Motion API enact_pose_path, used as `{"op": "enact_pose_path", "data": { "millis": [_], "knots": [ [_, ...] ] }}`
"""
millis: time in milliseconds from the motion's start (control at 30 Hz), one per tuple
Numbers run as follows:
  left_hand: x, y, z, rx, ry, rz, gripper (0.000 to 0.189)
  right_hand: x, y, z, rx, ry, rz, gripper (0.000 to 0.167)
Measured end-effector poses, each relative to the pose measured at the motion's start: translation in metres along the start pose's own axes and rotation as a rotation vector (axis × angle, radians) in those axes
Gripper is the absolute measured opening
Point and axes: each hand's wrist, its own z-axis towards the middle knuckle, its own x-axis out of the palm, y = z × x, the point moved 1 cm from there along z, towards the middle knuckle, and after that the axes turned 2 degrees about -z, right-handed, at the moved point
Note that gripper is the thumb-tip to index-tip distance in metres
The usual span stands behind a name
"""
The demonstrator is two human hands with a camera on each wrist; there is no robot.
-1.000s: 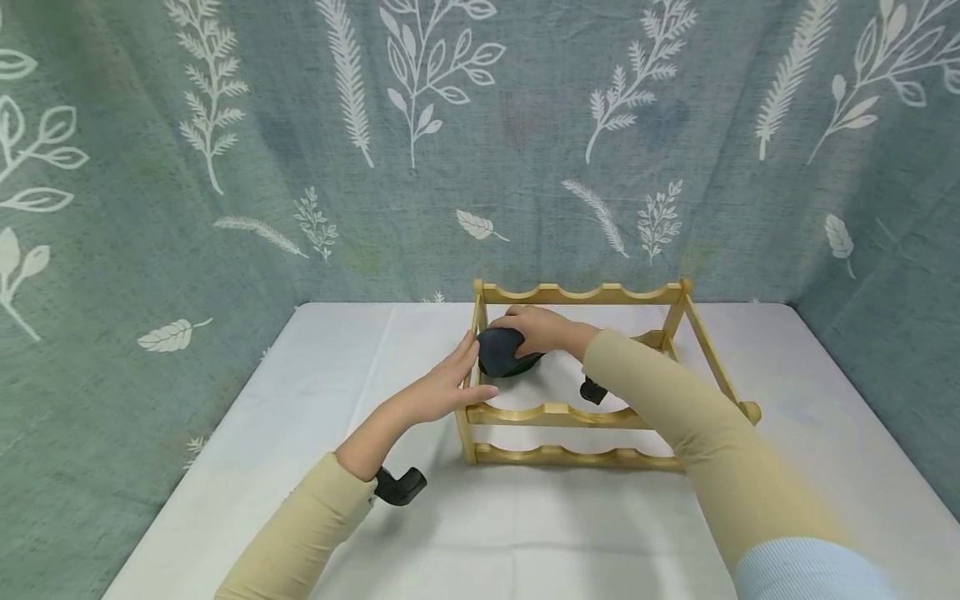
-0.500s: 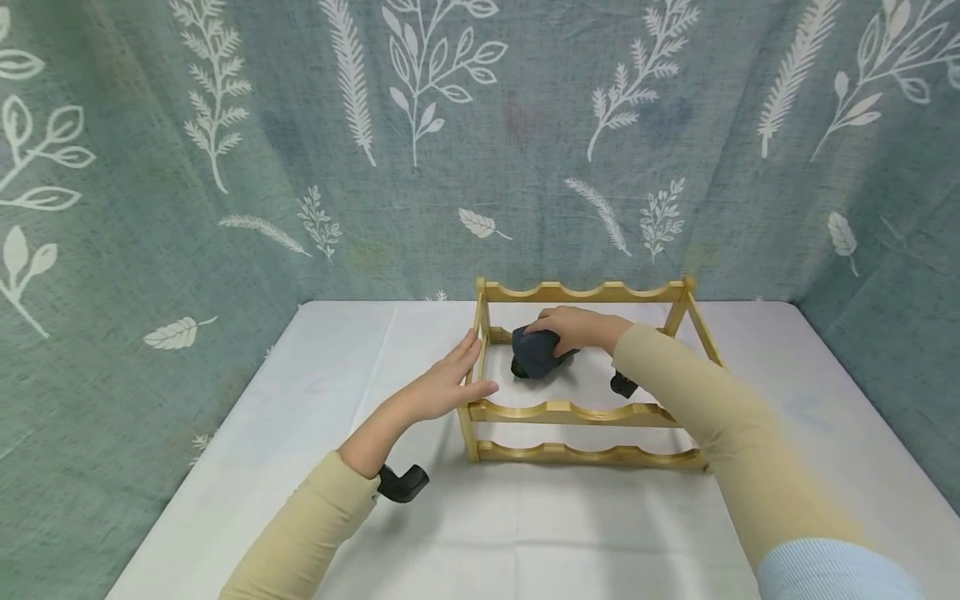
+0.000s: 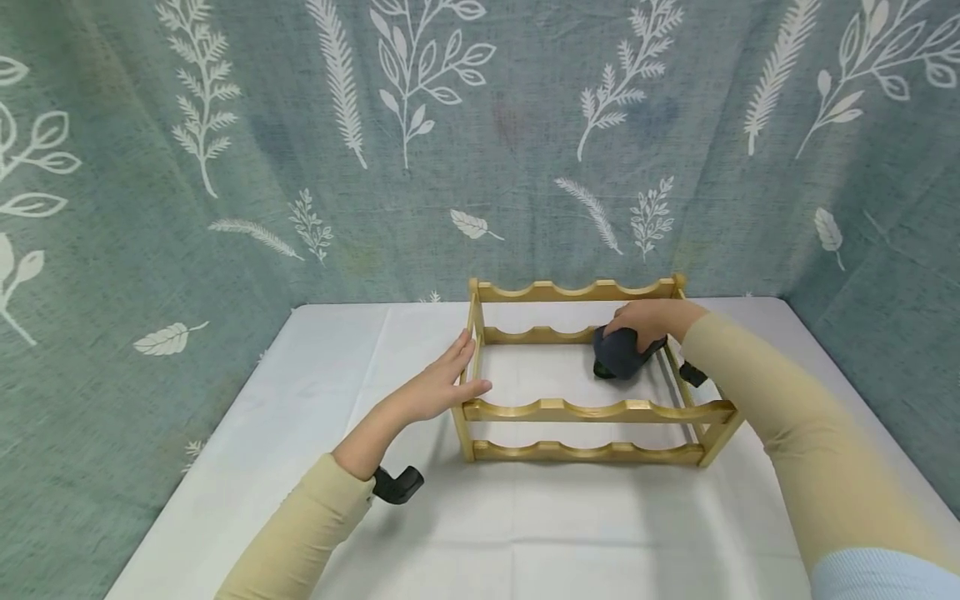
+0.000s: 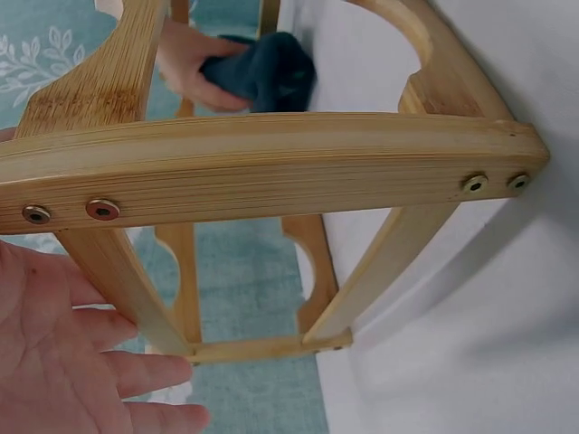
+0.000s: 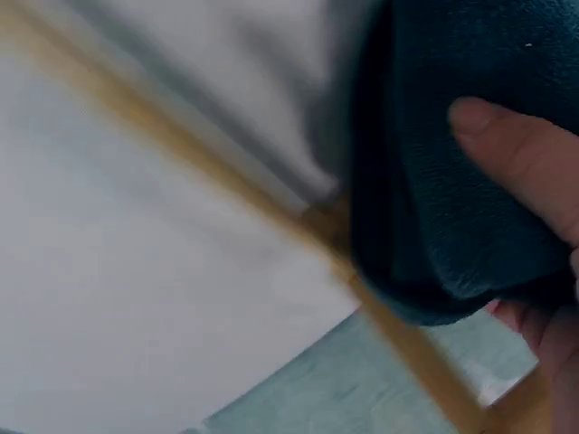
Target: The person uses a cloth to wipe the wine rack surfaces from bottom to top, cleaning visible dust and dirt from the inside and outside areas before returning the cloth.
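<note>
My right hand point(image 3: 651, 321) grips a folded dark blue-green cloth point(image 3: 621, 354) inside the right end of a light wooden rack point(image 3: 551, 410) with scalloped rails. Up close in the right wrist view, the thumb presses on the layers of the cloth point(image 5: 488, 208); most of the other fingers are hidden beneath it. At the rack's left end, my left hand point(image 3: 431, 387) lies with fingers extended and thumb spread towards the front rail. The left wrist view has that hand's palm point(image 4: 54, 362) showing, fingers straight beside the wooden end bars point(image 4: 271, 163).
The rack stands on a white-covered table point(image 3: 330, 367). Behind it hangs a grey-green curtain point(image 3: 517, 167) printed with white leaves. Small black devices show at the left wrist point(image 3: 400, 485) and the right wrist point(image 3: 693, 374).
My right hand has carried the cloth from the rack's left end across to its right end. The left hand has stayed at the left end.
</note>
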Motion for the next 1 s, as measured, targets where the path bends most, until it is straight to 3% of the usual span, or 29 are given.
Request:
{"op": "enact_pose_path", "data": {
  "millis": [167,400,533,767,867,1000],
  "knots": [
    [0.000,-0.001,0.000,0.001,-0.002,-0.001,0.080,0.003,-0.006,-0.008,0.034,0.024,0.014,0.054],
    [0.001,-0.002,0.000,0.018,0.008,0.003,0.086,-0.021,0.022,0.003,-0.069,-0.003,0.136,0.055],
    [0.000,-0.002,0.000,0.010,0.006,-0.006,0.085,-0.037,0.054,0.024,-0.123,-0.107,0.176,0.056],
    [-0.002,0.000,-0.001,-0.013,0.019,-0.028,0.088,-0.047,0.101,0.082,-0.146,-0.297,0.110,0.060],
    [-0.002,0.000,-0.001,-0.011,0.019,-0.042,0.087,-0.046,0.110,0.101,-0.140,-0.297,0.068,0.061],
    [-0.001,0.000,-0.001,-0.001,0.019,-0.034,0.085,-0.042,0.109,0.112,-0.094,-0.225,0.022,0.060]
  ]
}}
